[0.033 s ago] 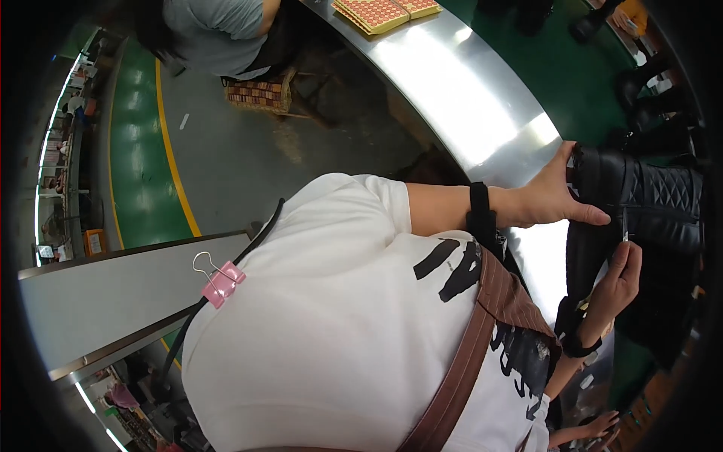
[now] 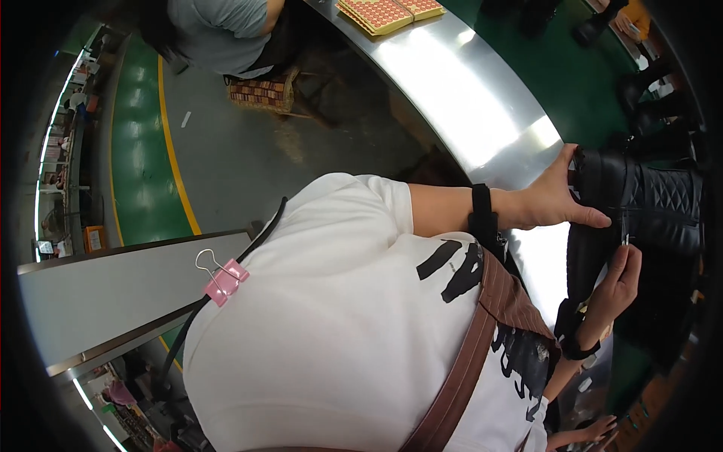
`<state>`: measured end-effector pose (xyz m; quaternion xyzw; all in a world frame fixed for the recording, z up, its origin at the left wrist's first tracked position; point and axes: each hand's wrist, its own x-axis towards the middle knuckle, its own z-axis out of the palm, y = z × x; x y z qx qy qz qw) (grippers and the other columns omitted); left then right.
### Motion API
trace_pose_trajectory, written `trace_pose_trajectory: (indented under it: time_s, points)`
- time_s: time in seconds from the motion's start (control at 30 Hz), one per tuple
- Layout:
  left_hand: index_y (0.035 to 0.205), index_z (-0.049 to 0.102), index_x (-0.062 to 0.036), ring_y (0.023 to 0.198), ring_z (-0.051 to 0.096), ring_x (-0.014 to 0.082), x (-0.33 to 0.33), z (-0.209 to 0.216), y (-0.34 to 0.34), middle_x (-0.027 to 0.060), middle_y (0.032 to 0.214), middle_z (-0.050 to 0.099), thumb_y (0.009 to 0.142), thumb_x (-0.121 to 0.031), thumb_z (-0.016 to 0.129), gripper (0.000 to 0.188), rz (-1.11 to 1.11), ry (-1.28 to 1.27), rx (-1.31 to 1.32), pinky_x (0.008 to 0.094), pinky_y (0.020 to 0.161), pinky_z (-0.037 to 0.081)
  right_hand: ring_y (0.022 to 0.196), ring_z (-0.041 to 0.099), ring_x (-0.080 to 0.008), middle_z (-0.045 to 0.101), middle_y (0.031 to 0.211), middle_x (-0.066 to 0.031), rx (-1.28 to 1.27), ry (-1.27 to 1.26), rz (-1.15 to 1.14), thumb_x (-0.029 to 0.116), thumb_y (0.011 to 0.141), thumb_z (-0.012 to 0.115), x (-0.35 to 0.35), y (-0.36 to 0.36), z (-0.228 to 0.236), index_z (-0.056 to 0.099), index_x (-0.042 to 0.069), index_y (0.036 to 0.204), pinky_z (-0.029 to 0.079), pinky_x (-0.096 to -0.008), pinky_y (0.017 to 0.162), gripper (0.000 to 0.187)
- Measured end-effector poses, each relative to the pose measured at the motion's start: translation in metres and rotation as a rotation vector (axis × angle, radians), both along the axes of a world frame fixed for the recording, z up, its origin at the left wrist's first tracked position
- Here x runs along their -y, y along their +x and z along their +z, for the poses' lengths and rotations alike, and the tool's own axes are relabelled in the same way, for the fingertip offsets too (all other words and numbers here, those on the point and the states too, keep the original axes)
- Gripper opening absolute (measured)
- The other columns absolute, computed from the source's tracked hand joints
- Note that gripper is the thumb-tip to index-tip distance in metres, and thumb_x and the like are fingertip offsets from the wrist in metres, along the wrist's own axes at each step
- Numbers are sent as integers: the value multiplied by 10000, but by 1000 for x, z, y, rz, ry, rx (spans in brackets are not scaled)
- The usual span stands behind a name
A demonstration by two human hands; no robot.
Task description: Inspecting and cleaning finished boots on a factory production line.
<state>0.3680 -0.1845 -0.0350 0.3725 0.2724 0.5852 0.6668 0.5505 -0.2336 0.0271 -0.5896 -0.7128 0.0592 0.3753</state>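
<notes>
A black boot (image 2: 663,194) with a quilted panel lies at the right side of the view. My left hand (image 2: 553,197) is closed around one end of it, the thumb pressed along its upper surface. Just below, my right hand (image 2: 616,285) pinches a thin silvery tool (image 2: 624,230), whose tip points at the boot beside my left thumb. Whether the tip touches the leather is too small to tell. The left fingers behind the boot are hidden. Dark bands circle both my wrists.
A shiny metal worktop (image 2: 459,98) curves past the boot, with a banded stack of yellow sheets with red dots (image 2: 388,13) at its far end. A person in grey (image 2: 218,34) sits upper left on a cushioned stool (image 2: 260,92). Another person's hand (image 2: 599,429) shows lower right. More black boots (image 2: 651,90) stand upper right.
</notes>
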Motion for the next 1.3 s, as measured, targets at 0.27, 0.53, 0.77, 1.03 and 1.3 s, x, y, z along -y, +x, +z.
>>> trace_pose_trajectory:
  time_s: [0.27, 0.53, 0.77, 1.03, 1.3]
  points:
    - [1446, 154, -1, 1174, 513, 286, -6, 3, -24, 183, 1280, 467, 622, -254, 917, 1152, -61, -77, 62, 383, 854, 556, 676, 581, -176, 622, 772, -77, 245, 76, -388, 363, 997, 520, 13, 36, 14, 607, 26, 979, 457, -304, 615, 348]
    - [1447, 160, -96, 1080, 599, 247, -13, 2, -92, 159, 1244, 507, 705, -270, 868, 1040, -56, -87, 136, 370, 824, 578, 958, 597, -372, 605, 1052, -177, 607, -384, -535, 333, 980, 501, 20, 164, -49, 551, 46, 1127, 475, -466, 768, 326]
    - [1453, 140, -130, 1118, 584, 233, -20, 7, -103, 119, 1308, 483, 763, -319, 822, 989, -75, -59, 207, 411, 929, 534, 1017, 554, -346, 583, 1084, -143, 740, -267, -557, 284, 934, 577, 25, 195, -98, 607, 111, 1122, 467, -464, 787, 258]
    - [1387, 384, -75, 1107, 618, 196, -32, 7, -104, 90, 1246, 590, 871, -415, 689, 689, -100, 102, 158, 370, 979, 507, 811, 607, -218, 656, 917, -127, 18, -33, 496, 74, 847, 652, 16, 11, 87, 655, -20, 1024, 459, -310, 712, 201]
    - [1372, 370, -87, 1070, 637, 176, -33, 10, -106, 81, 1205, 590, 827, -427, 736, 739, -25, 18, 61, 318, 874, 570, 823, 617, -226, 648, 939, -83, -307, -10, 1570, 153, 861, 615, 48, -188, 134, 691, 37, 959, 492, -343, 746, 171]
